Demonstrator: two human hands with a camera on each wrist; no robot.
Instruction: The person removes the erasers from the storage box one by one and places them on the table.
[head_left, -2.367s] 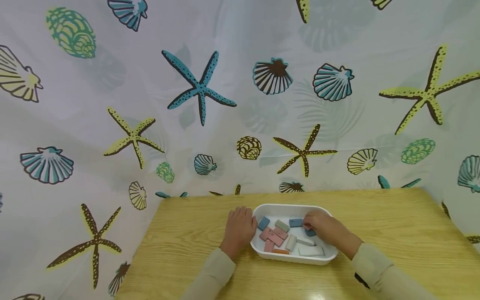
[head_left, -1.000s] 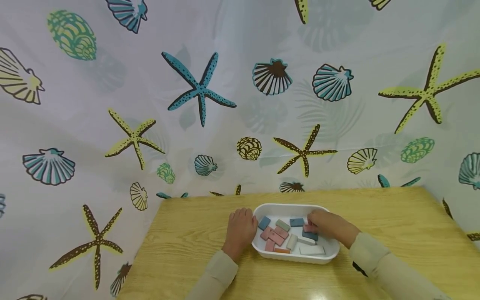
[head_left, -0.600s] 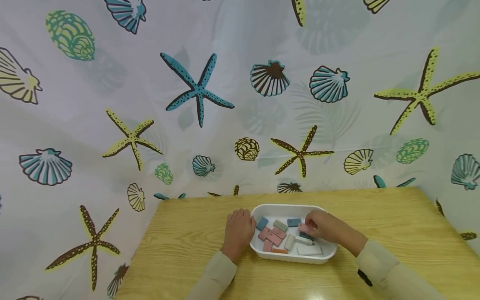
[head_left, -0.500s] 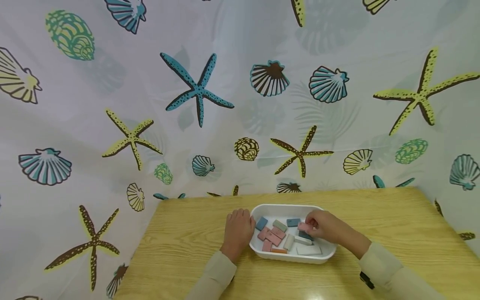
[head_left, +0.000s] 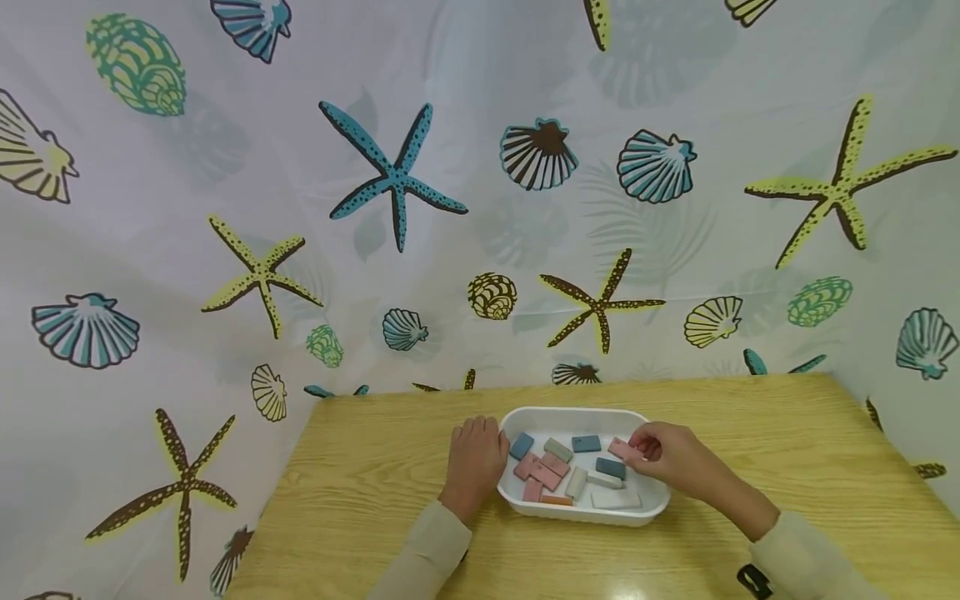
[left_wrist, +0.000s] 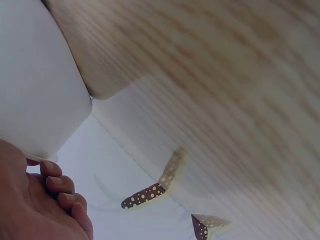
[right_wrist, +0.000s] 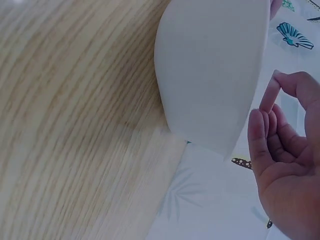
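A white plastic tray [head_left: 585, 515] holds several small rectangular erasers. At its left end my left hand [head_left: 476, 462] holds the rim, and the left wrist view shows its fingers [left_wrist: 61, 185] curled at the edge. Inside the tray's right end, my right hand [head_left: 675, 458] pinches the end of a pink eraser [head_left: 621, 447] with thumb and fingertips. Just below that eraser lies a dark blue eraser [head_left: 611, 467]. In the right wrist view the right hand [right_wrist: 290, 160] has thumb and index tips close together by the rim; no eraser is visible there.
Other erasers lie in the tray: a pink cluster [head_left: 545, 473], a blue one [head_left: 586, 443], a grey-green one [head_left: 558, 450], white ones [head_left: 617, 499] and an orange strip [head_left: 557, 500]. The wooden table [head_left: 375, 467] meets a shell-patterned cloth [head_left: 450, 250] behind.
The right hand has drawn the pink eraser off the dark blue one, up and right toward the tray's right end. The dark blue eraser is uncovered. The left hand stays put.
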